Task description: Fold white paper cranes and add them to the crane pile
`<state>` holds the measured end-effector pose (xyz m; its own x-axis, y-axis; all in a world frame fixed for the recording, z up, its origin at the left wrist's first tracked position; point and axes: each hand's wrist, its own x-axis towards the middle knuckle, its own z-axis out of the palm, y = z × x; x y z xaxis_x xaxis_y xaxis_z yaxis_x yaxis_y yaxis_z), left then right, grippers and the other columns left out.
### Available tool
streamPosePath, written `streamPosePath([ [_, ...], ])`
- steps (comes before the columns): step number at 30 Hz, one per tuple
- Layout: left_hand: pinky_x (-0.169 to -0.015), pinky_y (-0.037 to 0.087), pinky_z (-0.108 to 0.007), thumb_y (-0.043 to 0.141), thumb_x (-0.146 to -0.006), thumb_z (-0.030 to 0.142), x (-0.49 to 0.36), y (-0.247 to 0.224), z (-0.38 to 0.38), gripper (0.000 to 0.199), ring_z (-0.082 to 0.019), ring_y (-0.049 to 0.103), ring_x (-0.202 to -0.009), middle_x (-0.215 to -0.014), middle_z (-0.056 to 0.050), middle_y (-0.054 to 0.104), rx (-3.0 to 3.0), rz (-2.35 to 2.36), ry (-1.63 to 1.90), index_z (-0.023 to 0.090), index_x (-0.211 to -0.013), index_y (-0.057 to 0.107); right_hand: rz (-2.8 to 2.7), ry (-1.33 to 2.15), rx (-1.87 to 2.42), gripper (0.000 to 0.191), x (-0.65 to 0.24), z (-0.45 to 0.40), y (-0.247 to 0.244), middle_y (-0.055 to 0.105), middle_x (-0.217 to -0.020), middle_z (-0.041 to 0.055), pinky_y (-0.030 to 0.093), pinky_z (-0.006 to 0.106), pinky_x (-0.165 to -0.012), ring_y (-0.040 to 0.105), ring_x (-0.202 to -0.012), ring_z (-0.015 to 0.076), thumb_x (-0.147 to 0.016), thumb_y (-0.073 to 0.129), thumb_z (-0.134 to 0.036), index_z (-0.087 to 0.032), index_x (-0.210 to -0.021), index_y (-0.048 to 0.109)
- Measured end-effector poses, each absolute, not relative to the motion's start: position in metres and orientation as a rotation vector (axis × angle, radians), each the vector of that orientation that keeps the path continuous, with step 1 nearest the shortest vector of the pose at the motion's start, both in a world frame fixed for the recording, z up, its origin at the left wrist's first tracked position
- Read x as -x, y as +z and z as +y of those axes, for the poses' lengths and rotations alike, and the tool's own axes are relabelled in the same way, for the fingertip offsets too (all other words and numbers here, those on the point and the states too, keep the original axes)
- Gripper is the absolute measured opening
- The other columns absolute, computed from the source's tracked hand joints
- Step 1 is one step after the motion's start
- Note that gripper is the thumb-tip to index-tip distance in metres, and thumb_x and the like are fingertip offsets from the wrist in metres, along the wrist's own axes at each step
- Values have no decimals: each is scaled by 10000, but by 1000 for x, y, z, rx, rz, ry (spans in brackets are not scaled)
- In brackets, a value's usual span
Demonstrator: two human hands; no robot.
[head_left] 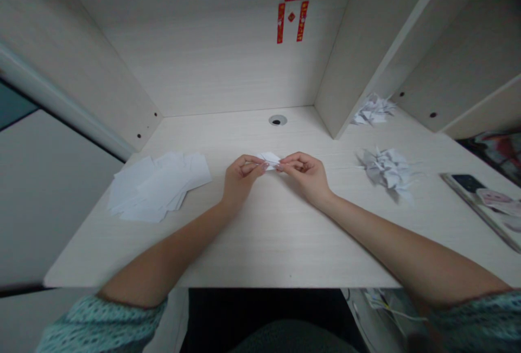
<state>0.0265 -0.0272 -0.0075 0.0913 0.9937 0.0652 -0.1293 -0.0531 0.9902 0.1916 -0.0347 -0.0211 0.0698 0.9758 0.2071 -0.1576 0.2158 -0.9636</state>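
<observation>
- The left hand (240, 180) and right hand (311, 177) pinch a small folded paper (268, 156) between their fingertips, low over the desk (260, 250), between loose sheets (160, 186) and crumpled-looking paper pieces (389, 168).
- Working its crease likely calls for light, even pressure.

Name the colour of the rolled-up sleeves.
Teal green, with an open-knit pattern; the head view shows it.

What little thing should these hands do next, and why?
I'd suggest running the thumbs along the paper's edge to firm it, perhaps. The left hand and right hand pinch the small white paper from opposite sides, thumbs nearly meeting, and it looks folded, though its creases are too small to read clearly.
</observation>
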Motion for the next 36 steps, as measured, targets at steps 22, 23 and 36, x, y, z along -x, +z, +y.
streamPosePath([
  [22,-645,482,-229,759,-665,358,-24,-5,-27,240,-103,620,-624,-674,-9,708,-1284,1048,1222,158,-759,665,-1109,1092,941,195,-191,-35,-19,716,-668,12,480,273,-655,648,-628,133,-631,791,-333,-199,-726,685],
  [23,-637,476,-221,757,-669,353,-24,-5,-27,233,-98,618,-620,-673,-7,708,-1294,1046,1225,159,-755,663,-1107,1095,939,193,-192,-35,-18,716,-664,11,481,272,-656,648,-624,131,-633,790,-332,-200,-726,684],
  [36,-639,501,-242,758,-660,373,-22,-9,-25,253,-122,645,-645,-716,-23,725,-1322,1031,1237,160,-748,653,-1107,1145,954,223,-192,-33,-19,713,-643,7,489,276,-668,646,-608,130,-629,790,-353,-191,-738,684],
])
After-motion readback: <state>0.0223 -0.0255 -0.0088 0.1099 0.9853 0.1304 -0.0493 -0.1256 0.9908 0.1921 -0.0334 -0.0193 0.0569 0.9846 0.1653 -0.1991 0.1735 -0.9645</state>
